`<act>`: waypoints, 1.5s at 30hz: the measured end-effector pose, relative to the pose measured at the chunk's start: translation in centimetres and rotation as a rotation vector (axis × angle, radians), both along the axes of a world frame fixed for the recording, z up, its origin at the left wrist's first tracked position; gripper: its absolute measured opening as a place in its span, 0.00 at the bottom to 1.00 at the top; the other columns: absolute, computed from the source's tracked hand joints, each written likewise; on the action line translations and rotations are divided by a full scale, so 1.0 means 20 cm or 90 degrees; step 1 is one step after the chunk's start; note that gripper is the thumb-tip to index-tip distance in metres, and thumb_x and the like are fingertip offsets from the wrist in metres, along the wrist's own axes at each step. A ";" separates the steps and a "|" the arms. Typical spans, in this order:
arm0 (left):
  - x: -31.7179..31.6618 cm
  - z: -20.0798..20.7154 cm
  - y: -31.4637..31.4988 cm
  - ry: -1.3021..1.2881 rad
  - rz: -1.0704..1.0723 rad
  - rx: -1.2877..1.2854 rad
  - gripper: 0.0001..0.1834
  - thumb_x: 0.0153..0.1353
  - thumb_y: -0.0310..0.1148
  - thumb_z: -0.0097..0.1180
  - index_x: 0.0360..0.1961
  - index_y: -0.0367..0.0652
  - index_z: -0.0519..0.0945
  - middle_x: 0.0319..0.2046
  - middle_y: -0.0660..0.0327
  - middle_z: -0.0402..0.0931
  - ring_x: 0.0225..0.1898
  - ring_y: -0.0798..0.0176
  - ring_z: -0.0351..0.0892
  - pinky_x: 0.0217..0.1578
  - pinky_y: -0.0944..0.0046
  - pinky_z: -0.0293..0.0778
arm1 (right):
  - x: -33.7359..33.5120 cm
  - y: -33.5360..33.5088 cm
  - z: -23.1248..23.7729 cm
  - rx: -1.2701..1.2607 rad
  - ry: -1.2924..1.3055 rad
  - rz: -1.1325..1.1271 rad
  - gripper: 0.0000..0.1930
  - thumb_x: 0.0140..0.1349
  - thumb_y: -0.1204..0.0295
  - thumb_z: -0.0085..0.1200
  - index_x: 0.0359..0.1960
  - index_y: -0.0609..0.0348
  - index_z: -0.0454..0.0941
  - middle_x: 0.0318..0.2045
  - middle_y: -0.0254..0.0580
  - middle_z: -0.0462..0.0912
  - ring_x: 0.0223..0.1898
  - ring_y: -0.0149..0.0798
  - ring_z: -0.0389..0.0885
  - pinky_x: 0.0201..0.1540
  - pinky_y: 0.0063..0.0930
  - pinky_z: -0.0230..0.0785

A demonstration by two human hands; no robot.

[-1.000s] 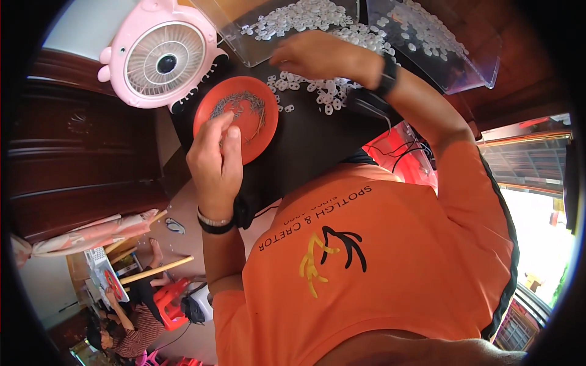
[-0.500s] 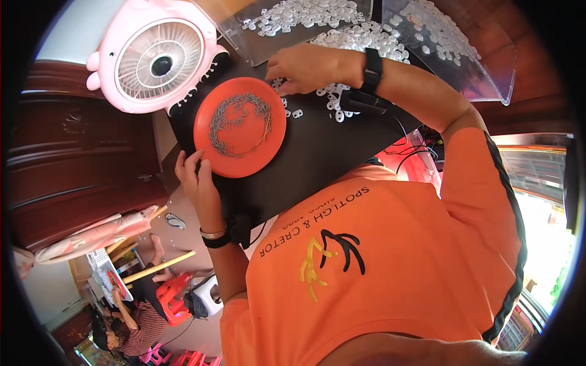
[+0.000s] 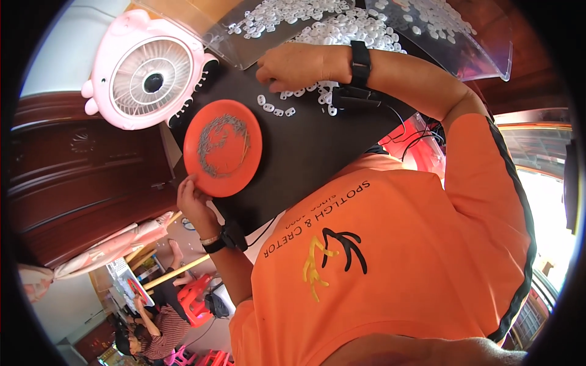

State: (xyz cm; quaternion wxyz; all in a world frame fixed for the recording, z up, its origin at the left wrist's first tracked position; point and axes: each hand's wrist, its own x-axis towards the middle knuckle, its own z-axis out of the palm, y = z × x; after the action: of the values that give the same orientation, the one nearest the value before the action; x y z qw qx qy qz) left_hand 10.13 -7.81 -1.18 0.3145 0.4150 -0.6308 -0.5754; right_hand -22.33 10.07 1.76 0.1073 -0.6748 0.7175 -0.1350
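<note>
A round red plate (image 3: 254,160) lies on the black table, with many small grey metal pins (image 3: 210,146) scattered in a ring on it. At its lower left rim is my left hand (image 3: 196,201), fingers and thumb closed on the edge. Farther up the table my right hand (image 3: 293,66) is held palm down with its fingers curled; anything between the fingertips is hidden. Small white plastic pieces with holes (image 3: 268,107) lie in a short row just below this hand. More of the same white pieces (image 3: 360,30) are heaped beyond my right wrist.
A pink animal-shaped fan (image 3: 152,82) stands left of the plate. Clear plastic trays (image 3: 482,58) with white pieces sit at the far side. A dark device with cables (image 3: 360,97) is by my right wrist. Another person (image 3: 162,329) works at lower left.
The red plate has shifted toward lower left, away from the white pieces, along with my left hand. My right hand has moved slightly left, exposing loose pieces below it. The whole view has shifted a little.
</note>
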 end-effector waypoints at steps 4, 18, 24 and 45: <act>0.03 -0.02 -0.01 0.022 0.009 0.003 0.12 0.64 0.33 0.45 0.40 0.36 0.75 0.27 0.64 0.75 0.22 0.74 0.73 0.18 0.77 0.65 | 0.12 0.00 -0.06 -0.124 0.034 0.070 0.14 0.52 0.64 0.58 0.38 0.58 0.77 0.38 0.43 0.75 0.44 0.47 0.75 0.40 0.39 0.72; -0.21 0.18 0.19 -0.140 -0.132 -0.007 0.16 0.62 0.34 0.49 0.48 0.37 0.75 0.33 0.61 0.75 0.28 0.66 0.76 0.28 0.70 0.71 | 0.12 0.21 0.00 -0.112 0.143 0.096 0.09 0.54 0.69 0.55 0.36 0.56 0.76 0.40 0.40 0.74 0.46 0.45 0.72 0.46 0.35 0.70; -0.13 0.43 0.28 -0.200 -0.090 -0.365 0.15 0.61 0.33 0.49 0.46 0.39 0.79 0.31 0.65 0.76 0.27 0.74 0.71 0.25 0.72 0.67 | 0.34 0.47 0.20 -0.223 -0.094 0.104 0.08 0.53 0.72 0.57 0.34 0.61 0.77 0.33 0.45 0.77 0.39 0.48 0.77 0.42 0.39 0.71; -0.62 1.41 0.41 0.289 -0.231 -0.505 0.24 0.65 0.36 0.31 0.49 0.25 0.70 0.47 0.42 0.75 0.47 0.49 0.77 0.47 0.64 0.69 | 0.70 0.48 0.08 -0.242 -0.532 0.096 0.25 0.55 0.65 0.62 0.52 0.60 0.71 0.46 0.44 0.77 0.44 0.41 0.78 0.47 0.33 0.71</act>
State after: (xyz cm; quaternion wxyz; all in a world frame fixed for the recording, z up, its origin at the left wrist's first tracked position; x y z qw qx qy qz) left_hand -2.30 0.45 27.05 0.4724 0.0105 -0.7791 -0.4120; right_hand -8.31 19.58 3.35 0.2711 -0.6203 0.5244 -0.5164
